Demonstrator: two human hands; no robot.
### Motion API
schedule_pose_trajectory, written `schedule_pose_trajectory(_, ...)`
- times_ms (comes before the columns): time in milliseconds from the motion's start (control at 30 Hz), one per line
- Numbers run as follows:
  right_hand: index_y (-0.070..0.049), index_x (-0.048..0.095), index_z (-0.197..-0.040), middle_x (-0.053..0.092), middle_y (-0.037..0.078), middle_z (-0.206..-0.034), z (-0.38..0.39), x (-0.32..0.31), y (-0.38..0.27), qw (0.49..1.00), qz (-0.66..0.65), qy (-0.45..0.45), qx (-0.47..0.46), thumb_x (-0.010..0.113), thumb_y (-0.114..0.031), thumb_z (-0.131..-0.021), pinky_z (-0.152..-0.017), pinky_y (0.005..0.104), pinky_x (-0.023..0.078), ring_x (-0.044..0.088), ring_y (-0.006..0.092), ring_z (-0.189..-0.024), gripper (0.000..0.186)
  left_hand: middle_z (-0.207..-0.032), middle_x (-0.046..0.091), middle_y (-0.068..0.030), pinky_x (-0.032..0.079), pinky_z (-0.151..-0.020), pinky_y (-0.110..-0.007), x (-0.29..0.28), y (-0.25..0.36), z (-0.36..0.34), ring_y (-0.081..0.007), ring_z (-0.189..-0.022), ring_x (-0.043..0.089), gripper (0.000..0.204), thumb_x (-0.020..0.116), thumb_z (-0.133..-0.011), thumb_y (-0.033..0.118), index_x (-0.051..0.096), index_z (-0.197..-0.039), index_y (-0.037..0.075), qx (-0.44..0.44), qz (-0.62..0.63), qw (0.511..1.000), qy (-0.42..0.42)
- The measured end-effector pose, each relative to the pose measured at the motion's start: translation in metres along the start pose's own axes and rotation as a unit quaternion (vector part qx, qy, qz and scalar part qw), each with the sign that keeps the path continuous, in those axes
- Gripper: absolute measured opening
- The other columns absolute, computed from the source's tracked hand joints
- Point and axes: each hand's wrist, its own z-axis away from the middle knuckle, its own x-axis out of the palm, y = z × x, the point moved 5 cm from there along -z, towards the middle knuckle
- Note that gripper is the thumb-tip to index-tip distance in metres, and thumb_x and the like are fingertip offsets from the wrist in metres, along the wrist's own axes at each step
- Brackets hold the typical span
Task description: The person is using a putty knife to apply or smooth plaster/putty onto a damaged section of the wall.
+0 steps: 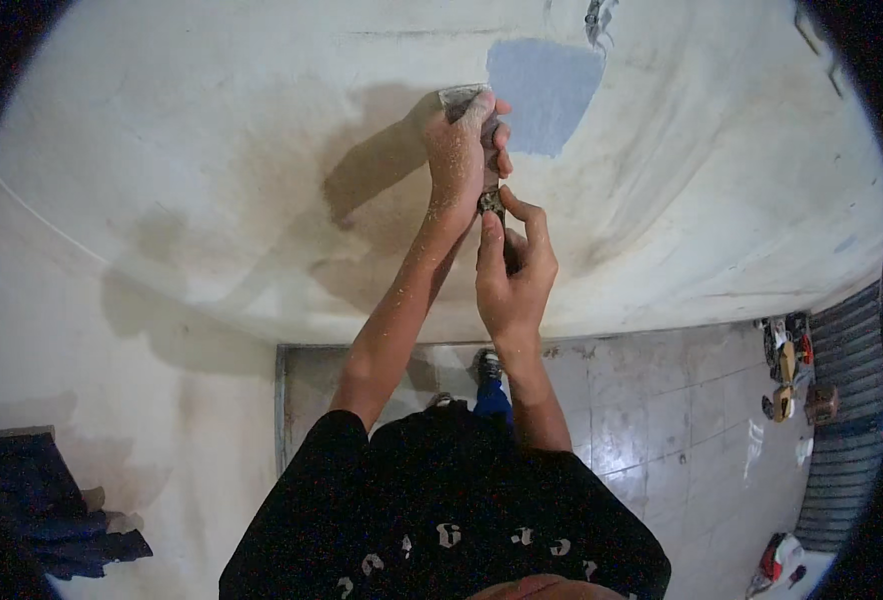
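Observation:
In front of an off-white wall [262,120], my left hand [457,160] is closed round a long, flat, grey-brown hand tool [492,165]. Its paler grey broad end [459,98] shows above my thumb; my fingers hide much of the rest, so its exact kind is unclear. My right hand [520,275] pinches the dark, worn lower end [492,205] between thumb and forefinger. Pale dust flecks my left hand and forearm. Just right of the tool, a blue-grey patch [547,95] marks the wall.
A crack or hole [597,22] breaks the wall above the patch. Dark cloth [57,510] hangs at the lower left. Grey floor tiles [652,420] lie below, with my shoe [489,367] on them. Assorted items [784,365] stand beside a corrugated shutter [847,420] at right.

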Motion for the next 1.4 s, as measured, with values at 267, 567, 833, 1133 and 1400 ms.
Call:
schedule_pose_trajectory(267, 0.002, 0.055, -0.115, 0.046, -0.004, -0.055, -0.013, 0.004, -0.012, 1.000, -0.024, 0.007, -0.012, 0.056, -0.011, -0.095, -0.046, 0.0212, 0.024, 0.036, 0.0018, -0.051, 0.024, -0.055, 0.051, -0.0018, 0.037, -0.035, -0.027, 0.005, 0.015, 0.003, -0.0132, -0.038, 0.048, 0.025, 0.057, -0.090, 0.028, 0.060, -0.087, 0.003, 0.045, -0.058, 0.997, -0.010)
schedule_pose_trajectory(567, 0.002, 0.054, -0.116, 0.047, -0.003, -0.057, 0.007, -0.003, 0.005, 0.999, -0.011, -0.007, 0.037, 0.056, -0.010, -0.095, -0.046, 0.0202, 0.024, 0.037, 0.0014, -0.052, 0.024, -0.057, 0.051, -0.0007, 0.039, -0.036, -0.029, -0.001, -0.001, 0.006, -0.0140, -0.039, 0.049, 0.028, 0.055, -0.092, 0.032, 0.058, -0.092, 0.004, 0.015, -0.046, 0.999, -0.002)
schedule_pose_trajectory(833, 0.001, 0.054, -0.117, 0.050, -0.003, -0.059, -0.013, 0.002, -0.003, 1.000, -0.026, 0.004, 0.010, 0.056, -0.010, -0.095, -0.047, 0.0200, 0.025, 0.039, 0.0014, -0.053, 0.025, -0.054, 0.051, -0.0045, 0.036, -0.032, -0.027, 0.011, 0.021, -0.003, -0.0144, -0.035, 0.046, 0.025, 0.057, -0.092, 0.023, 0.059, -0.082, 0.000, 0.055, -0.034, 0.998, -0.006)
schedule_pose_trajectory(1133, 0.001, 0.054, -0.117, 0.048, -0.004, -0.057, -0.003, 0.003, 0.005, 0.999, -0.033, -0.006, 0.038, 0.055, -0.011, -0.096, -0.047, 0.0197, 0.025, 0.038, 0.0015, -0.052, 0.024, -0.055, 0.051, -0.0041, 0.036, -0.033, -0.028, 0.000, 0.007, -0.001, -0.0150, -0.035, 0.047, 0.024, 0.055, -0.093, 0.022, 0.058, -0.081, 0.001, 0.042, -0.020, 0.999, -0.015)
schedule_pose_trajectory(1400, 0.000, 0.054, -0.116, 0.047, -0.004, -0.056, -0.006, 0.002, -0.002, 0.998, -0.035, -0.006, 0.047, 0.056, -0.011, -0.095, -0.046, 0.0201, 0.024, 0.037, 0.0017, -0.051, 0.024, -0.054, 0.050, -0.0036, 0.036, -0.033, -0.027, 0.007, 0.014, 0.001, -0.0148, -0.035, 0.047, 0.024, 0.055, -0.093, 0.025, 0.057, -0.084, 0.002, 0.038, -0.022, 0.999, -0.009)
